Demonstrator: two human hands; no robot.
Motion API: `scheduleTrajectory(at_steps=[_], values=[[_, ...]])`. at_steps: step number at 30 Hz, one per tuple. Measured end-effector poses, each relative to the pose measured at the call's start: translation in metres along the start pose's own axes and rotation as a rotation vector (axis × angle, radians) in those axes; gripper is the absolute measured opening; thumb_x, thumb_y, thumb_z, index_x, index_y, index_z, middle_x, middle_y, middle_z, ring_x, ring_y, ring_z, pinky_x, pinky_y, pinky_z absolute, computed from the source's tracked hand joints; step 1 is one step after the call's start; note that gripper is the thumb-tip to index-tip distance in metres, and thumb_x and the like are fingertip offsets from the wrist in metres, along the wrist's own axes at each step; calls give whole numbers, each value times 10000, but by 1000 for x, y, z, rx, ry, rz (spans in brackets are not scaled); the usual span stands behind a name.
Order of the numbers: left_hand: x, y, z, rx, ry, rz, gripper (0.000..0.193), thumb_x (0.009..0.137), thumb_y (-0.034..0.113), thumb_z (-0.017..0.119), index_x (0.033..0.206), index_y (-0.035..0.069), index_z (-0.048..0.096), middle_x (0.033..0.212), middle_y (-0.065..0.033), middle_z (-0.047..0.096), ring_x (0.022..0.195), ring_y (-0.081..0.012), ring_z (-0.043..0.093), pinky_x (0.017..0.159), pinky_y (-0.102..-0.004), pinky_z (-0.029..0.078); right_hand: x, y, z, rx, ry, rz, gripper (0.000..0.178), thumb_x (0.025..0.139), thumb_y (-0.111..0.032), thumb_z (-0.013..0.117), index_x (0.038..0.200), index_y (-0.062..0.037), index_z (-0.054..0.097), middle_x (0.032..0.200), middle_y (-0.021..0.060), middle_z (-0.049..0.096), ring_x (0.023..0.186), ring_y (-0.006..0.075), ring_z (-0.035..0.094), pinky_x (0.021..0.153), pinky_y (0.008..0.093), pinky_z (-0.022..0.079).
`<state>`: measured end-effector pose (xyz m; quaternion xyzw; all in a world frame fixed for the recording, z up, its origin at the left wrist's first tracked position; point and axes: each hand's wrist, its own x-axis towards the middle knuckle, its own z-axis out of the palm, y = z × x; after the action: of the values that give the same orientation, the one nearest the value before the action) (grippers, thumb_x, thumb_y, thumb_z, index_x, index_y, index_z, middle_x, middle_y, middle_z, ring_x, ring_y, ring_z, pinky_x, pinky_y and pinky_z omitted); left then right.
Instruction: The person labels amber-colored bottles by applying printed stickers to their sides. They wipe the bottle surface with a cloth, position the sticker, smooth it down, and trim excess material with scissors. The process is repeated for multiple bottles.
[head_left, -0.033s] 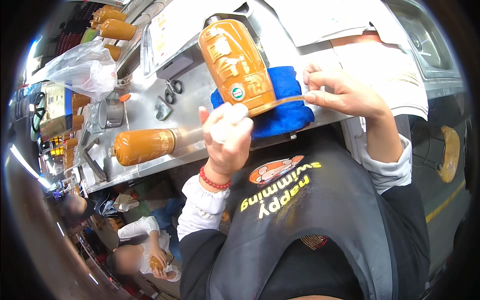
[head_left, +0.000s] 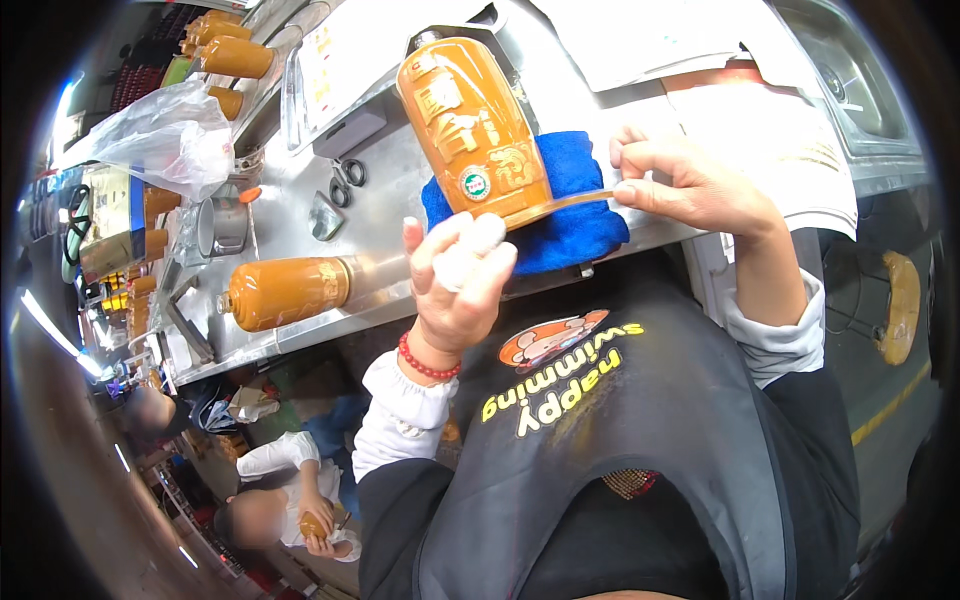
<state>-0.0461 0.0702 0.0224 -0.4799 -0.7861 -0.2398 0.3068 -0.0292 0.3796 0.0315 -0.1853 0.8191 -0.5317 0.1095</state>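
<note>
Holding a thin strip [head_left: 575, 201] out from the base of an amber bottle [head_left: 470, 125]

Apparently at the step of fitting, or else trimming, the thin strip along the base edge; hard to say which from this view. Pinching the strip's right end between thumb and fingers of the right hand [head_left: 690, 180], clamped together on it. Toward the strip's left end, holding the left hand [head_left: 450, 280] up against the base, fingers bent, white coverings [head_left: 487, 232] on some tips; impossible to tell whether clamped on anything or merely pressing. Lying over a folded blue cloth [head_left: 578, 152] on the metal table [head_left: 385, 205]: the amber bottle, neck far, base near.

By judgement, calls next for even tension from the right and steady pressure from the left, with care not to roll the bottle.

As for writing: on the bottle's upward face, large raised characters in the same amber, with a curling raised motif nearer the base. Beside that motif, a round green-and-white sticker [head_left: 475, 182], too small to read. Across the dark apron [head_left: 650, 460], bold yellow lettering [head_left: 565, 385], upside down in view, next to a cartoon figure [head_left: 553, 343]. On a second bottle [head_left: 285, 295] to the left, pale markings near its base, not legible.
</note>
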Motion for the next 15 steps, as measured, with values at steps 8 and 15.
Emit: scheduleTrajectory(at_steps=[8,15], values=[[28,-2,-5,82,-171,245,223,807,102,690,1018,167,664,1161,-30,694,1157,-238,620,1234,-516,190,2,6,1,-16,8,-6,286,973,-308,676,887,-45,606,956,68,585,991,217,558,1012,362,409],[18,-5,10,-133,-1,-120,354,863,71,743,1172,80,571,1214,-136,628,1185,-363,611,1189,-540,274,7,0,11,-2,28,-33,315,979,-330,664,873,-43,589,974,77,549,998,222,522,972,360,413]])
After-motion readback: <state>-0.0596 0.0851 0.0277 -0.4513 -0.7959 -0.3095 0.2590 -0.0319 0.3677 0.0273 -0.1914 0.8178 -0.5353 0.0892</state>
